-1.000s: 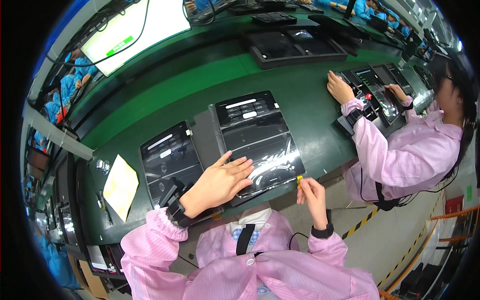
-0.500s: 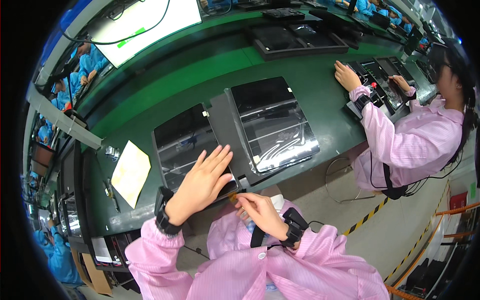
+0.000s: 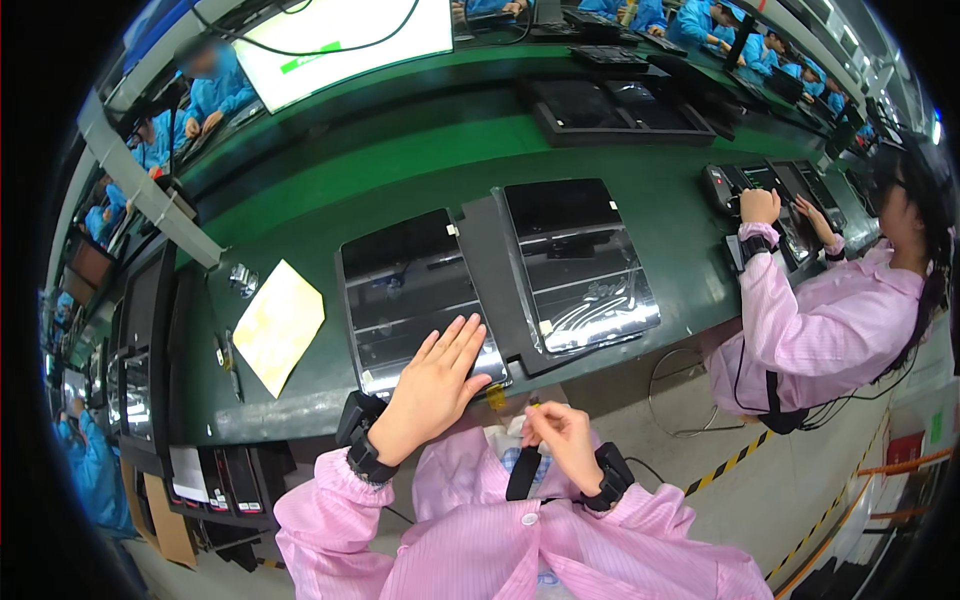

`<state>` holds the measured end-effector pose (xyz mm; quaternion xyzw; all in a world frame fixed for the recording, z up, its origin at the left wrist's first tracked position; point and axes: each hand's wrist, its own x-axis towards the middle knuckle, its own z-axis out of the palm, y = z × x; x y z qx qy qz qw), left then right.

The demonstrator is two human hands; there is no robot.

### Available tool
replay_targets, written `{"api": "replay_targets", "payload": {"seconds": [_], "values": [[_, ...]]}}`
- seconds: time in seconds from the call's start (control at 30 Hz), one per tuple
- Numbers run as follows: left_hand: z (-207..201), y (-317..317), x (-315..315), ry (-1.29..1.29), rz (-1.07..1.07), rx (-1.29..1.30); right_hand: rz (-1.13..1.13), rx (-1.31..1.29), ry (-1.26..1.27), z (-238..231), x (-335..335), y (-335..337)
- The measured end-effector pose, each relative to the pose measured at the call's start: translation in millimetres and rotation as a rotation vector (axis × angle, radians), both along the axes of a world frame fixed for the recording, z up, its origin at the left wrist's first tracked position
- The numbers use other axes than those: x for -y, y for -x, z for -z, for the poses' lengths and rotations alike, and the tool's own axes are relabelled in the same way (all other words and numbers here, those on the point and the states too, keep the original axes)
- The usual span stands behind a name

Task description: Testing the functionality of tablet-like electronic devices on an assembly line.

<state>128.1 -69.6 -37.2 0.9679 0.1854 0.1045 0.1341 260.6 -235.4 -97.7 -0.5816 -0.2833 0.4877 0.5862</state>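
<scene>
Two glossy black flat panels lie side by side on the green bench: a left panel [image 3: 402, 290] and a right panel [image 3: 575, 255] in clear film. Both rest on a dark grey tray [image 3: 492, 260], visible between them. My left hand [image 3: 430, 385] lies flat with fingers stretched on the near part of the left panel. A small amber tab [image 3: 497, 397] sticks out at that panel's near right corner. My right hand [image 3: 562, 440], just off the bench edge, has thumb and fingers pinched together. A tiny dark and yellowish bit shows at its fingertips, too small to name.
On the left lie a pale yellow sheet [image 3: 280, 330], a small tool [image 3: 232, 368] and a crumpled clear piece [image 3: 243, 280]. A black tray with panels [image 3: 620, 108] stands at the back. To the right, a co-worker in pink [image 3: 820, 310] handles black devices.
My right hand has drawn away from the panel's near corner, towards my body and right. My left hand still lies on the panel. The whole view has shifted somewhat.
</scene>
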Motion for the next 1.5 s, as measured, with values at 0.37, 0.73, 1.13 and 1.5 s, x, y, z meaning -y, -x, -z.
{"api": "replay_targets", "payload": {"seconds": [0.37,0.73,1.13,1.5], "values": [[6,-3,7,-0.034,-0.043,0.037,0.025,-0.016,-0.051,-10,-35,15],[21,-64,40,-0.239,-0.094,-0.125,0.407,0.143,-0.103,2,57,-59],[14,-34,-54,-0.255,-0.256,-0.2,0.514,0.261,-0.17,-30,-4,-149],[11,5,-218,-0.236,-0.392,-0.207,0.383,0.221,-0.121,-24,-51,-150]]}}
